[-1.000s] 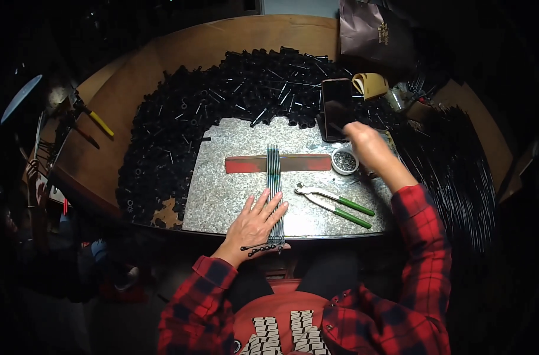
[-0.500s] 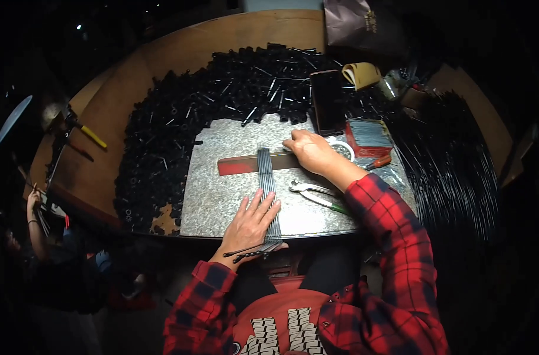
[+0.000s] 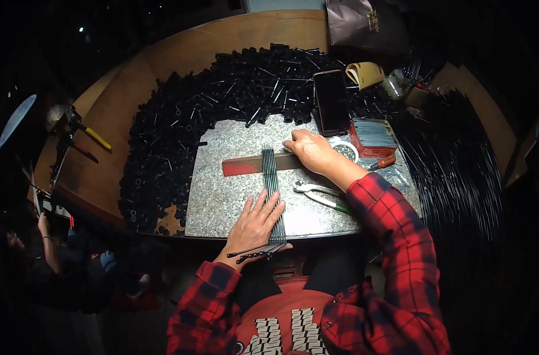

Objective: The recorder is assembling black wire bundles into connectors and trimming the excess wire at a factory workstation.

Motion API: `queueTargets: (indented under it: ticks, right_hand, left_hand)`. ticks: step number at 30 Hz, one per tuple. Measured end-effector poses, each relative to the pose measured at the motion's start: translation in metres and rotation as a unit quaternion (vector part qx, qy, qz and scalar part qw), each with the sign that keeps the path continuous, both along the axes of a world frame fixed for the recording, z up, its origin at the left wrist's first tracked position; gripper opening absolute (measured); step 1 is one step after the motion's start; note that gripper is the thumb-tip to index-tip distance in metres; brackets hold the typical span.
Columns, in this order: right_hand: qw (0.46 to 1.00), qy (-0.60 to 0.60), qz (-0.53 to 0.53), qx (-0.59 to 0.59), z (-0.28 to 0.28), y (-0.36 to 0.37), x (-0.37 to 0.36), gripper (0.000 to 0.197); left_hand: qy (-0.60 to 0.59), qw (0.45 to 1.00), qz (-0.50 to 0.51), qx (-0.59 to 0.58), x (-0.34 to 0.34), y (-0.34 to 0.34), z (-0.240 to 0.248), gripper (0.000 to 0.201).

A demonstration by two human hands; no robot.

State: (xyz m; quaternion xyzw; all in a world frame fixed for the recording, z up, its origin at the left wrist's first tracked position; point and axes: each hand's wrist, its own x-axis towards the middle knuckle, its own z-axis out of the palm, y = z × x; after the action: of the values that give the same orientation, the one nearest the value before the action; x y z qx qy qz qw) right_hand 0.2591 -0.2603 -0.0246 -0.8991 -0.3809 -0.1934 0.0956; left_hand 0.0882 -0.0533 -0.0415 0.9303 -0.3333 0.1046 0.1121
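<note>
A row of several thin metal rods (image 3: pixel 272 183) lies side by side on a grey stone slab (image 3: pixel 222 195), crossing a red flat bar (image 3: pixel 245 165). My left hand (image 3: pixel 256 222) lies flat on the near end of the rods, fingers spread. A few black-tipped rods stick out under its palm at the slab's front edge. My right hand (image 3: pixel 310 149) rests on the red bar just right of the rods, fingers curled down on it. Whether it grips anything small I cannot tell.
A thick heap of small black tubes (image 3: pixel 180 130) rings the slab. Green-handled pliers (image 3: pixel 319 195) lie right of the rods. A dark phone (image 3: pixel 331 102), a red box of metal pieces (image 3: pixel 373 136), a tape roll (image 3: pixel 364 74) and long black strips (image 3: pixel 453 165) sit right.
My right hand came back from the far right of the slab to the red bar beside the rods. My left hand stayed flat on the rods.
</note>
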Motion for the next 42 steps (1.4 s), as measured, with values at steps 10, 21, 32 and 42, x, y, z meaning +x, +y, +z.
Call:
queueTargets:
  ticks: [10,21,32,42]
  right_hand:
    - [0.999,-0.035,0.021,0.029,0.000,0.000,0.008,0.016]
    - [1.000,-0.023,0.004,-0.002,0.002,-0.003,0.006,0.018]
    - [1.000,-0.022,0.003,0.004,0.001,-0.001,0.005,0.015]
    - [0.998,-0.034,0.035,0.037,-0.003,0.006,0.010,0.018]
  left_hand:
    - [-0.010,1.000,-0.005,-0.005,0.002,-0.001,0.001,0.093]
    - [-0.013,1.000,-0.005,-0.004,0.002,-0.001,0.002,0.092]
    - [-0.011,1.000,-0.006,-0.006,0.002,-0.002,0.003,0.094]
    - [-0.003,1.000,-0.004,-0.006,0.001,-0.002,0.005,0.092]
